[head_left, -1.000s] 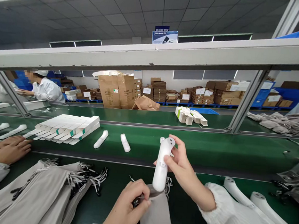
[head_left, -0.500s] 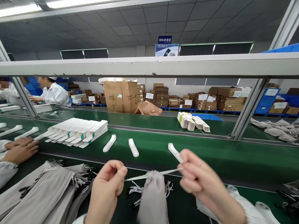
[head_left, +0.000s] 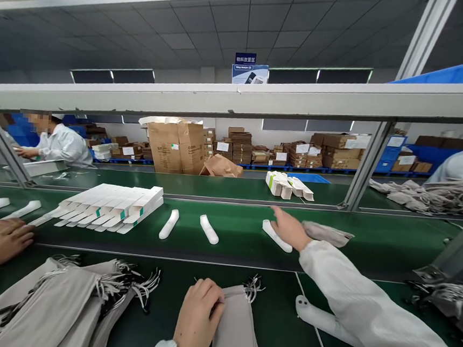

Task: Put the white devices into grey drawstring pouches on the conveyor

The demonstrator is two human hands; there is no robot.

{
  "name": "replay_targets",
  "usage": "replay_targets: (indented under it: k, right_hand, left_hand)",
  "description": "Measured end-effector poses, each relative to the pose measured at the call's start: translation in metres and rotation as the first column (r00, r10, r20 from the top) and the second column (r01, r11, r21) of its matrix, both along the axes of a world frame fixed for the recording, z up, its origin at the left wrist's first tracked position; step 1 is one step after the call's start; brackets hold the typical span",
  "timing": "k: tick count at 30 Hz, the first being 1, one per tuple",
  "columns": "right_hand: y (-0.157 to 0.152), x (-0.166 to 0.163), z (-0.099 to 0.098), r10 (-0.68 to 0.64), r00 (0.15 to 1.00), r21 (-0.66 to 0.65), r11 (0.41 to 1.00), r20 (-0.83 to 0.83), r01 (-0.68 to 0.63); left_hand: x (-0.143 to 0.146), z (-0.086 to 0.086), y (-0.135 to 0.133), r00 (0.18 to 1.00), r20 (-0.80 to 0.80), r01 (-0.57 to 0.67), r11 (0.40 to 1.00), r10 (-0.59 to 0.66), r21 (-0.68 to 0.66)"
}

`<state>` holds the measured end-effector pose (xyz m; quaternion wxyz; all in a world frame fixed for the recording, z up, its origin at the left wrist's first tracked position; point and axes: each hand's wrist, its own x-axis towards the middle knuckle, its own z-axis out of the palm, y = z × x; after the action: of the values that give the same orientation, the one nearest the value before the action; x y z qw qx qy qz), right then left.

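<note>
Two hands of the wearer are recorded at the near belts. The left hand (head_left: 198,314) is curled over the upper end of a grey cloth pouch (head_left: 236,330), with the fingers pressed on the cloth and the pouch's drawstring ends (head_left: 253,287) just beyond them; a grasp on the pouch is judged likely. The pouch is laid lengthwise on the nearest green belt (head_left: 278,329). The right hand (head_left: 289,228) is open, with the fingers extended and not clenched, and is placed over the next belt (head_left: 370,256). Its fingertips are directly beside a white plastic handle (head_left: 277,236), though contact with it cannot be told from this view. A second grey pouch (head_left: 326,233) is lying flat just beyond the right wrist. A larger white handle (head_left: 316,315) is seen on the nearest belt under the right sleeve (head_left: 366,304). To the left, a pile of grey pouches (head_left: 46,300) is lying beside a co-worker's hands (head_left: 1,241), which are resting at the belt edge. Two more white handles, one (head_left: 169,224) and another (head_left: 209,229), are set apart on the next belt, left of the right hand, near a row of flat white cartons (head_left: 111,206). Farther off, a co-worker (head_left: 61,145) is seen at a far belt, with stacked brown cardboard boxes (head_left: 294,152) along the back wall.
</note>
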<state>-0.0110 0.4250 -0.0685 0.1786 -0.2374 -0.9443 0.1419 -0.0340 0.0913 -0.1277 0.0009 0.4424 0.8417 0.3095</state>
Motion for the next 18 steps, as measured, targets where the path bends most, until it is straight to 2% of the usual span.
replay_targets:
  k: [3, 5, 8, 10, 11, 12, 13, 14, 15, 16, 17, 18]
  right_hand:
    - [-0.008, -0.015, -0.036, -0.061, 0.989, -0.078, 0.994, 0.134, 0.072]
    - [-0.011, -0.019, -0.047, -0.085, 0.983, -0.110, 0.988, 0.162, 0.104]
    - [-0.016, -0.019, -0.044, -0.024, 0.994, -0.171, 0.984, 0.103, 0.041]
    - [-0.027, -0.013, -0.032, 0.046, 0.999, -0.220, 0.975, 0.024, -0.039]
    - [-0.037, -0.008, -0.024, 0.096, 0.994, -0.298, 0.948, -0.060, -0.109]
    - [-0.049, -0.003, -0.016, 0.146, 0.973, -0.411, 0.887, -0.181, -0.210]
    - [-0.064, 0.004, -0.008, 0.176, 0.929, -0.533, 0.778, -0.326, -0.334]
    - [-0.081, 0.012, -0.001, 0.168, 0.865, -0.627, 0.625, -0.474, -0.465]
    - [-0.098, 0.020, 0.005, 0.127, 0.795, -0.673, 0.465, -0.593, -0.576]
    - [-0.114, 0.028, 0.010, 0.077, 0.738, -0.679, 0.337, -0.670, -0.652]
    - [-0.129, 0.036, 0.013, 0.053, 0.706, -0.672, 0.265, -0.706, -0.691]
    - [-0.142, 0.042, 0.014, 0.057, 0.694, -0.667, 0.228, -0.718, -0.709]
  left_hand:
    - [0.000, 0.002, -0.001, 0.993, -0.090, 0.073, 0.997, -0.071, 0.025]
    - [0.001, 0.006, -0.004, 0.988, -0.078, 0.140, 0.989, -0.137, 0.041]
    - [0.003, 0.015, -0.010, 0.982, 0.095, 0.153, 0.982, -0.163, 0.110]
    - [0.005, 0.024, -0.014, 0.951, 0.266, 0.117, 0.978, -0.161, 0.175]
    - [0.006, 0.028, -0.016, 0.925, 0.339, 0.106, 0.974, -0.169, 0.198]
    - [0.008, 0.033, -0.016, 0.900, 0.397, 0.102, 0.971, -0.182, 0.214]
    - [0.009, 0.037, -0.016, 0.877, 0.440, 0.104, 0.969, -0.195, 0.223]
    - [0.011, 0.041, -0.015, 0.858, 0.470, 0.106, 0.967, -0.207, 0.232]
    - [0.012, 0.045, -0.014, 0.843, 0.490, 0.107, 0.963, -0.220, 0.247]
    - [0.014, 0.047, -0.013, 0.831, 0.504, 0.107, 0.957, -0.234, 0.268]
    - [0.016, 0.050, -0.011, 0.821, 0.514, 0.105, 0.950, -0.250, 0.294]
    - [0.018, 0.051, -0.009, 0.814, 0.518, 0.096, 0.941, -0.262, 0.325]
